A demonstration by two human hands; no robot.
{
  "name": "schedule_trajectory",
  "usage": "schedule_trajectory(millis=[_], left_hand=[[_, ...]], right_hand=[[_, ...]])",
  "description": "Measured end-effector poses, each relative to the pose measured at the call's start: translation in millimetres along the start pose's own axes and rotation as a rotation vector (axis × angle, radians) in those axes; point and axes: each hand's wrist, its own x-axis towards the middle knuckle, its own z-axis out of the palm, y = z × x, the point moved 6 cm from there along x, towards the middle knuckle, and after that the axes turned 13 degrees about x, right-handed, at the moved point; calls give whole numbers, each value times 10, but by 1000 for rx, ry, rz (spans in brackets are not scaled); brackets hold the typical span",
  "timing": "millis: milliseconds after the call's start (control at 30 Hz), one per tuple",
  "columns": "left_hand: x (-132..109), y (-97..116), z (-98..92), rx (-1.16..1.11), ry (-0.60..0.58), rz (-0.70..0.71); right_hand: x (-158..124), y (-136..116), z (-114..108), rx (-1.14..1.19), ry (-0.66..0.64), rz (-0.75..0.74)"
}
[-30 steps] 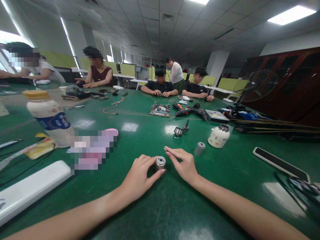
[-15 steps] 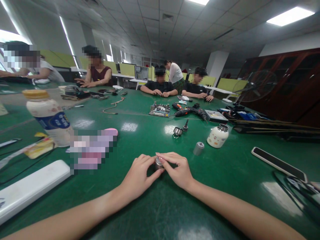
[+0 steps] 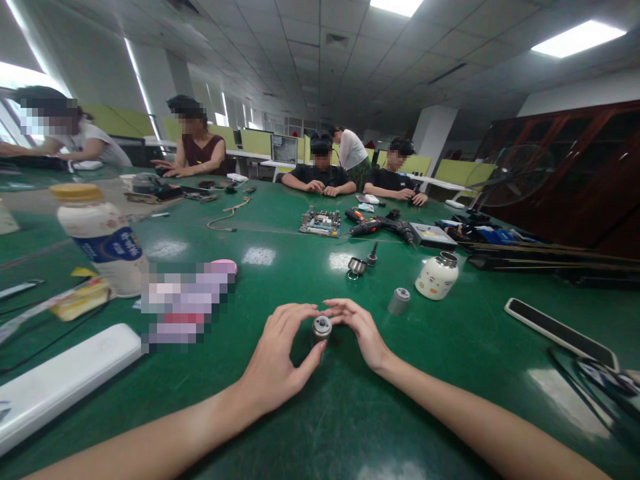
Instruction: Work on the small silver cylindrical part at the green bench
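Observation:
A small silver metal cylinder [image 3: 321, 327], with a stub and small holes in its top like a little motor, stands upright on the green table [image 3: 320, 427]. Around its left side curves my left hand [image 3: 277, 353], fingers apart, its thumb tip at the cylinder's front and its fingertips behind. A gap shows between palm and metal. My right hand [image 3: 364, 333] is open on the other side, its fingertips close behind the cylinder; I cannot tell whether they touch it. A similar silver cylinder [image 3: 399, 301] stands farther back to the right.
Behind are a metal cap with a ring [image 3: 356, 268], a dark shafted part [image 3: 373, 255], a cream flask [image 3: 437, 276], a circuit board [image 3: 320, 223] and power drills [image 3: 383, 225]. A phone [image 3: 560, 333] lies right; a bottle [image 3: 105, 240] and white case [image 3: 70, 380] stand left. Several people sit beyond.
My fingers have spread and come away from the cylinder's top, which now shows fully. My right thumb and fingers have drawn back from it; my left hand has loosened around it.

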Motion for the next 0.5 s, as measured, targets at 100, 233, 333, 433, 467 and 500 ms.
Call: schedule_trajectory(millis=[100,233,333,433,467,500], left_hand=[[5,57,1,28,-32,82],[1,53,45,80,-78,138],[-41,52,98,93,-105,147],[-64,104,93,100,-100,157],[-41,120,55,109,-88,167],[9,113,-11,126,-69,168]], right_hand=[[24,40,23,-29,-41,30],[6,29,71,-60,-57,22],[-11,38,94,-95,-57,50],[-22,21,136,-214,-94,38],[-26,8,153,-252,-112,26],[-29,-4,166,-283,-125,17]])
